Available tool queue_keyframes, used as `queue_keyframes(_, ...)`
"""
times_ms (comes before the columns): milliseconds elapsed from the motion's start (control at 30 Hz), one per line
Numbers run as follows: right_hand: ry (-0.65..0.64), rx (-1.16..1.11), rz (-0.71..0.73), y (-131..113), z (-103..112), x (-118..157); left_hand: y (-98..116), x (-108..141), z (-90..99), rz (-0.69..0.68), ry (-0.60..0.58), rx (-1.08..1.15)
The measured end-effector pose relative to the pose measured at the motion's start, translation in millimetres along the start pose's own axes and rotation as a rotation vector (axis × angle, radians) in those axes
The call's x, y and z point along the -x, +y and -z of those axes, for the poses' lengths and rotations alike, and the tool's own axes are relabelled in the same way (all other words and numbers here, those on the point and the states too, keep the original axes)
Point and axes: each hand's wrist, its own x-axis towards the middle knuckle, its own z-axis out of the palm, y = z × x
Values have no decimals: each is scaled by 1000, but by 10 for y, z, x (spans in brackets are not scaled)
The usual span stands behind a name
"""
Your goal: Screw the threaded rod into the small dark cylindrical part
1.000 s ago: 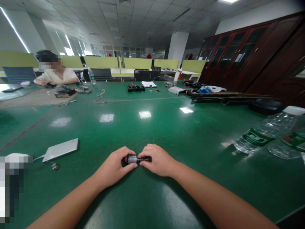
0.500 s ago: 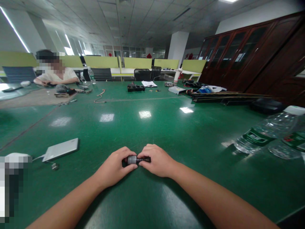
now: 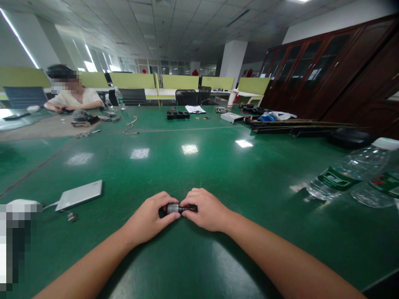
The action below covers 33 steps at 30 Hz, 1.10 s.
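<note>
A small cylindrical part [image 3: 173,208] with a grey barrel and a narrower dark end lies sideways between my two hands, low over the green table. My left hand [image 3: 155,216] grips its grey end between thumb and fingers. On the dark end, my right hand [image 3: 205,210] is pinched closed, fingertips almost touching those of the left. Fingers cover both ends of the part, so its exact kind cannot be made out.
A silver power bank [image 3: 80,195] with a white cable lies to the left. Clear water bottles [image 3: 336,178] stand at the right. Farther back are a black tray-like part [image 3: 178,114], papers [image 3: 195,109] and long dark strips [image 3: 286,126]. Across the table sits another person [image 3: 75,97].
</note>
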Motion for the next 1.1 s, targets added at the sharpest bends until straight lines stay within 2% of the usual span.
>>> queue_keyframes(733, 2, -16, 24, 8, 33, 5, 4, 5, -6, 25, 13, -8)
queue_keyframes(1100, -53, -12, 18, 62, 151, 43, 18, 12, -12, 29, 11, -9)
